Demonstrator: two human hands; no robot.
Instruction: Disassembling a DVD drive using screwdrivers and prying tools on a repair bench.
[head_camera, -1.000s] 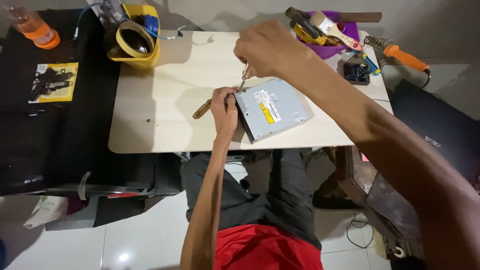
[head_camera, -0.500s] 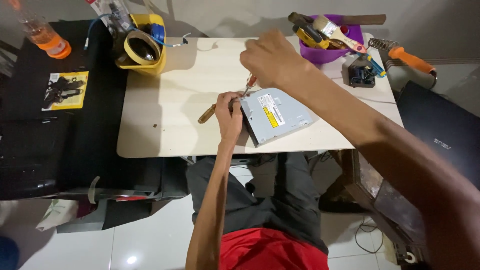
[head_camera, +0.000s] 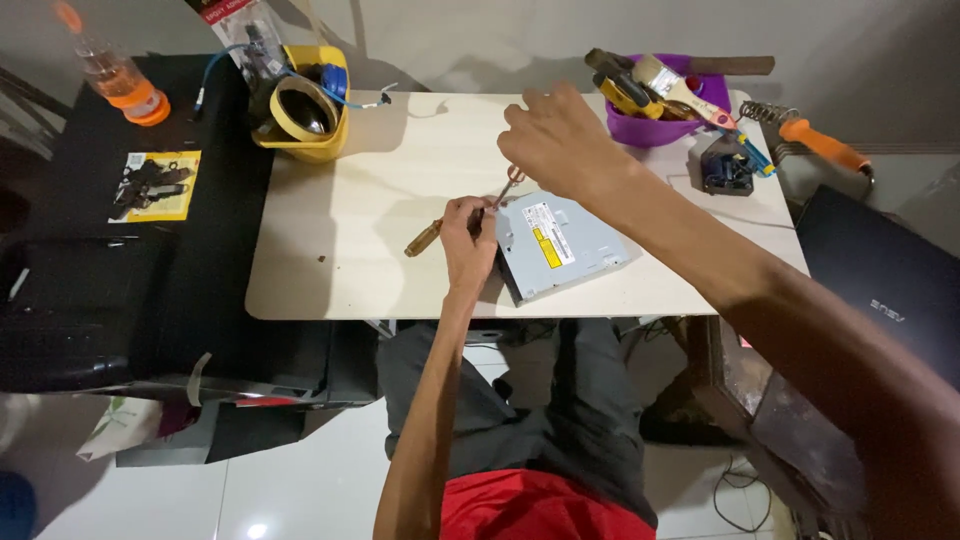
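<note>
Head view: left hand (head_camera: 468, 235) pinching wooden-handled screwdriver (head_camera: 425, 238) at edge of grey optical drive (head_camera: 560, 245), flat on tabletop (head_camera: 340, 230) near front edge. Right hand (head_camera: 555, 140) grip closed on thin metal tool (head_camera: 508, 185) above drive. I judge prying or unscrewing casing; next calls for steady tip placement. Drive label-up, yellow sticker showing.

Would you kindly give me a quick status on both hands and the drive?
Left hand grips screwdriver. Right hand holds small tool above grey optical drive. Nothing in the way.
</note>
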